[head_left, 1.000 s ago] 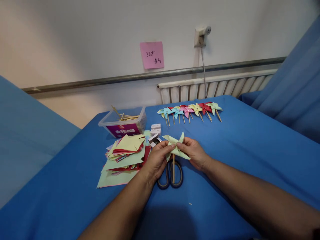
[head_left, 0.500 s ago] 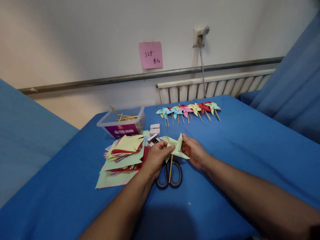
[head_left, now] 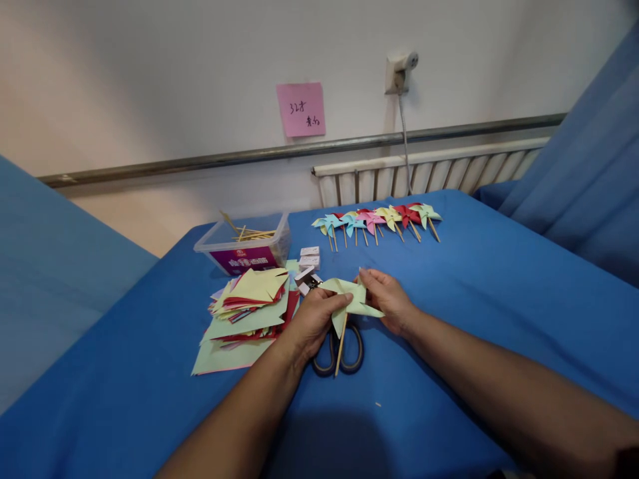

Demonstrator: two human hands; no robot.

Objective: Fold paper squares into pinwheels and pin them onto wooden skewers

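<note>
A pale green paper pinwheel point(head_left: 357, 305) on a thin wooden stick is between my hands, its stick slanting down toward me. My left hand point(head_left: 319, 316) pinches it near the centre, thumb on top. The fingers of my right hand point(head_left: 387, 299) are closed on the blade at its upper right edge. Beneath the pinwheel lies a pair of dark-handled scissors point(head_left: 358, 359), with its blades hidden by my left hand and the paper. An opened small white box point(head_left: 305, 279) with dark bits inside sits just beyond my left hand.
Stacked coloured paper point(head_left: 239, 326) lies at the left, before a clear plastic box point(head_left: 287, 236) of wooden sticks. Several finished pinwheels point(head_left: 374, 219) form a row at the back. Two small white boxes point(head_left: 309, 259) stand between. All rest on a blue cloth point(head_left: 474, 399).
The pinwheel has turned slightly in my hands and its lower blade shows more. My right hand has shifted its hold at the upper right blade.
</note>
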